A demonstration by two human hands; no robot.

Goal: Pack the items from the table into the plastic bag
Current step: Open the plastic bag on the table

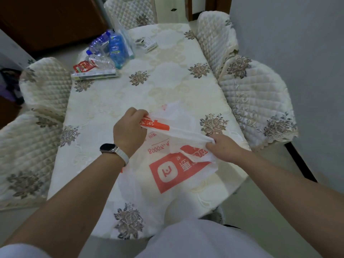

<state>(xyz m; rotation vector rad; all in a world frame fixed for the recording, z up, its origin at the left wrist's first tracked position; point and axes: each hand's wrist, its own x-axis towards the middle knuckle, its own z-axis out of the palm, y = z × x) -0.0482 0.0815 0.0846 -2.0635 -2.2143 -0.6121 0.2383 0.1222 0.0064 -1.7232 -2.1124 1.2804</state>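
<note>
Fingers: on the left hand they curl round one end of the bag's stretched top edge; on the right hand they pinch the other end, so both hands grasp the bag.
Table: oval, covered with a cream cloth patterned with brown flowers.
Chairs: quilted cream covers, standing close along both long sides and at the far end.
Plastic bag: white with orange print, lying on the near part of the table, its top edge pulled taut between the two hands.
Flat stack: at the far left corner, well apart from the bag.
Blue bottle: lying beside the stack.
Clear bottles: crumpled, on their sides, touching the blue bottle.
White box: near the far end, just right of the bottles.
Red packet: resting on the stack.
Watch: dark face, white strap, on the left wrist.
</note>
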